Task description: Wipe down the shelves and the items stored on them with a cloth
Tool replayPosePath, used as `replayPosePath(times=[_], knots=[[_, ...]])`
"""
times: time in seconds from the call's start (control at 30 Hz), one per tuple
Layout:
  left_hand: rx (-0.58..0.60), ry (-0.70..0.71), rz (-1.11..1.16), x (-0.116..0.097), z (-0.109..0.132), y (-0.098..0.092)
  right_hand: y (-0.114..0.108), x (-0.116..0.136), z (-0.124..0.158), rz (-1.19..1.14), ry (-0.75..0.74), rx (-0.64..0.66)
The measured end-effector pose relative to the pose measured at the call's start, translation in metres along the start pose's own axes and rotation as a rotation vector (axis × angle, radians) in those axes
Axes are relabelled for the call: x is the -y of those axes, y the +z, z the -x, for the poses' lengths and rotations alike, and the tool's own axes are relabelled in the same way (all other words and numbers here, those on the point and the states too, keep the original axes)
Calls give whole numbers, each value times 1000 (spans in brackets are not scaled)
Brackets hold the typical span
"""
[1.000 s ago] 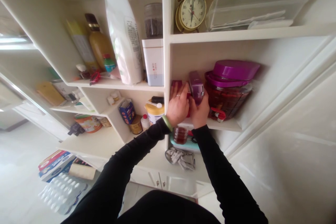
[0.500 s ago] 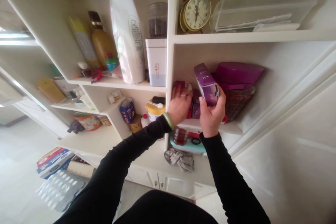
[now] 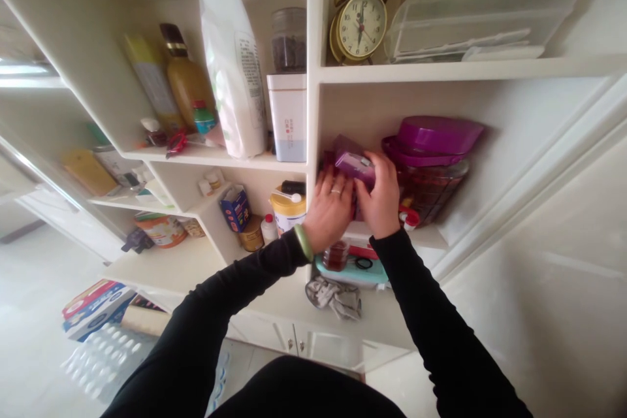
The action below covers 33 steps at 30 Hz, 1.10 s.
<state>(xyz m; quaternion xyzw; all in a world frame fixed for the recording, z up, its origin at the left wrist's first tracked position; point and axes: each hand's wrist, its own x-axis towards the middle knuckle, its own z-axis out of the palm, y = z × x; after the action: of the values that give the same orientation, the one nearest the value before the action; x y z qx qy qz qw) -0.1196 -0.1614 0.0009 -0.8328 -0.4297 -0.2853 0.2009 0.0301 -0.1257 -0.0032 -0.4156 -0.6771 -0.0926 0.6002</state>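
Observation:
In the right-hand cubby, my right hand (image 3: 382, 196) grips a small purple box (image 3: 356, 166), thumb in front and fingers over its far end. The box lies tilted over other purple and dark red boxes, which are mostly hidden behind my hands. My left hand (image 3: 329, 206), with a ring and a green bangle, rests against those boxes with its fingers stretched out. Its fingertips are right beside the held box. To the right stands a clear container (image 3: 431, 189) with a purple lid (image 3: 438, 138), and a red and white cap (image 3: 408, 217) sits at its foot.
An alarm clock (image 3: 361, 23) and a clear plastic bin (image 3: 475, 23) stand on the shelf above. Below are a jar (image 3: 336, 255) of red-brown contents, a turquoise case (image 3: 362, 270) and a grey cloth (image 3: 336, 295). A white divider (image 3: 313, 111) borders my left hand.
My right hand has brought the purple box left and down from its raised, upright position onto the other boxes, next to my left hand. The left hand stays at the boxes.

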Motion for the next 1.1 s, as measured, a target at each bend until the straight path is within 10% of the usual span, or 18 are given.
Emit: replayPosePath(times=[0.23, 0.67, 0.87, 1.1], knots=[[12, 31, 145, 5, 37, -14, 14, -15, -14, -68, -46, 340], [-80, 30, 287, 7, 25, -3, 6, 0, 24, -98, -4, 65], [-198, 54, 587, -1, 107, 26, -27, 20, 153, -315, 269, -391], [285, -366, 749, -3, 265, 120, -36, 3, 327, -32, 658, 200]])
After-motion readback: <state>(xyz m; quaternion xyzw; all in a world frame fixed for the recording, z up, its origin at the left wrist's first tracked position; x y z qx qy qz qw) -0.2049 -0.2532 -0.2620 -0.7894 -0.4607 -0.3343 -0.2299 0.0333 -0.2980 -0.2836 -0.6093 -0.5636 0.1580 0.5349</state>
